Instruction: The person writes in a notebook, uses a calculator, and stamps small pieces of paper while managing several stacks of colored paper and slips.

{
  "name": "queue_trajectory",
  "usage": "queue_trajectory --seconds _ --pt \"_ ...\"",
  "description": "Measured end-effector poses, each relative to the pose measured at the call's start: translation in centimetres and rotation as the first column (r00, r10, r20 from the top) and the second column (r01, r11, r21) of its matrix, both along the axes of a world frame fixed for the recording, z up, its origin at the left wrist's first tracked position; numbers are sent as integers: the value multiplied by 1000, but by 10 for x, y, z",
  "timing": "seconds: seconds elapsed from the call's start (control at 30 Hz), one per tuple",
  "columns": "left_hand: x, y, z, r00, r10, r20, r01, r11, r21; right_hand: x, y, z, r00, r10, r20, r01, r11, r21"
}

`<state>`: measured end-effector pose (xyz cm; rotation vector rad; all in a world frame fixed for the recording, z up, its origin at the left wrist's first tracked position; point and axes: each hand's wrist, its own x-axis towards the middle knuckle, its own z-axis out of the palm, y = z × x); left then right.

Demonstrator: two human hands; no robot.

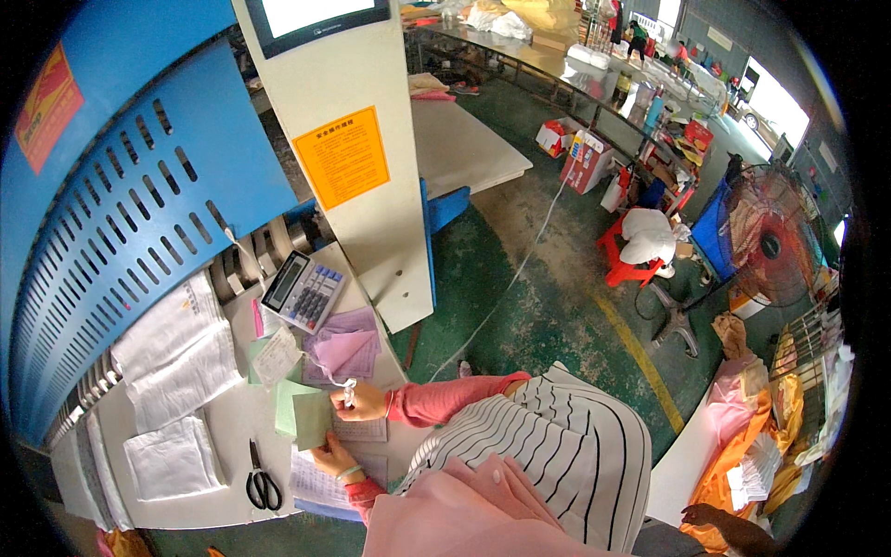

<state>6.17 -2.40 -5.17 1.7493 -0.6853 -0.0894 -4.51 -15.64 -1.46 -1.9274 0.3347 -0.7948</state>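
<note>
Around the lower edge of a small stack of green paper slips [312, 418] my left hand [334, 460] is closed, over the table's near side. My right hand [364, 402] sits just above and beside it, fingers pinched on a small white object [349, 390] whose kind I cannot make out. Under and next to my hands lie printed sheets [320, 478]. Purple slips [345, 345], a pale tag [277, 356] and a grey calculator [303, 291] are farther up the table. Black-handled scissors [263, 483] rest to the left of my left hand.
Folded white fabric pieces [176, 455] lie on the table's left, beside a blue slotted machine panel [139, 204]. A pale machine column [343, 139] rises beyond. To the right stand a fan [770, 243], a red stool [620, 258] and piled orange cloth [733, 473], near another person's hand [698, 514].
</note>
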Motion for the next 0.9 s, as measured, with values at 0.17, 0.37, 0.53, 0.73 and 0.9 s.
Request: queue_trajectory --seconds 0.17,0.37,0.53,0.73,0.9 --pt "-5 1 12 999 30 20 -32 995 97 3 0 -3 1000 1 4 -1 1000 -7" --pt "-4 3 8 999 44 -9 -43 994 102 2 1 -9 1000 14 -9 -14 1000 -20" --pt "-1 5 3 998 42 48 -48 989 143 0 3 -4 1000 23 -8 -23 1000 -8" --pt "-4 -1 9 1000 4 17 -4 1000 1 1 -1 -4 999 34 -27 -34 999 1" --pt "-1 -6 11 997 -12 72 12 1000 -1 6 -6 -4 1000 17 13 -17 1000 -2"
